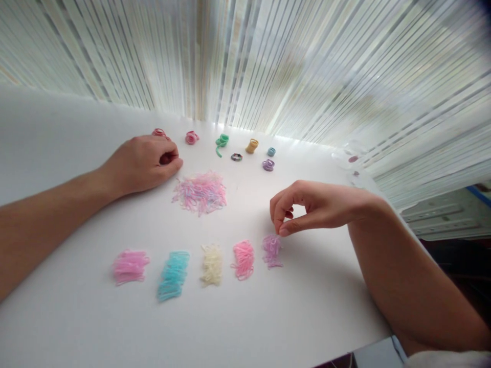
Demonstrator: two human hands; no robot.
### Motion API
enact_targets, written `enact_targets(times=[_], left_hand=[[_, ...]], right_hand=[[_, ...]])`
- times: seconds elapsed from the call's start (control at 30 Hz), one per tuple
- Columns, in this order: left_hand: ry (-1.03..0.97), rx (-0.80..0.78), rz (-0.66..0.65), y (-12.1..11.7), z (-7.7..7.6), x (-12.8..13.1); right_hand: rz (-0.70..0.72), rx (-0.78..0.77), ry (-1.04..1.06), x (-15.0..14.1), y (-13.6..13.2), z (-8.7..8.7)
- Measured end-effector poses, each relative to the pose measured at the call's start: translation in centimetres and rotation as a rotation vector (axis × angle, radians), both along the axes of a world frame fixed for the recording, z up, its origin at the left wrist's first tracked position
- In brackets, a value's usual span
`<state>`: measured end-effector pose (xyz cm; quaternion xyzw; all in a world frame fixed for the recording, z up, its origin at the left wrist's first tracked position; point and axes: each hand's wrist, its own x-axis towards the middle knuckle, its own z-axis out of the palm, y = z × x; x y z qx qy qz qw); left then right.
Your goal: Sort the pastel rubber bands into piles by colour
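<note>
My right hand [307, 209] pinches thumb and forefinger together at the top edge of a small pile of purple rubber bands [272, 251], apparently on one of the bands. On the table beside a loose heap of mixed pastel rubber bands [201, 193] rests my left hand [143, 162]. Its fingers are curled in and its thumb meets the forefinger; anything inside is hidden. Sorted piles lie in a row nearer me: pink-violet bands [131, 267], blue bands [173, 276], cream bands [212, 266] and pink bands [244, 259].
Along the back of the white table [238, 322] stand coiled bands: red [160, 133], pink [192, 137], green [221, 142], yellow [252, 146], blue [271, 152] and purple [268, 165]. A dark multicoloured ring [237, 157] lies among them. A string curtain [238, 61] hangs behind.
</note>
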<state>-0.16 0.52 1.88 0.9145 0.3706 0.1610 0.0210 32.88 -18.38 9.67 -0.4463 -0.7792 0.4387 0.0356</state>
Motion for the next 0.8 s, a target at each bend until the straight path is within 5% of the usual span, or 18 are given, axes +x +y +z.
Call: enact_targets(times=[0.23, 0.8], left_hand=[[0.026, 0.015, 0.007, 0.2, 0.0, 0.0], [0.022, 0.035, 0.007, 0.3, -0.4, 0.0]], right_hand=[[0.069, 0.015, -0.069, -0.8, -1.3, 1.2], [0.09, 0.091, -0.165, -2.2, -2.0, 0.3]])
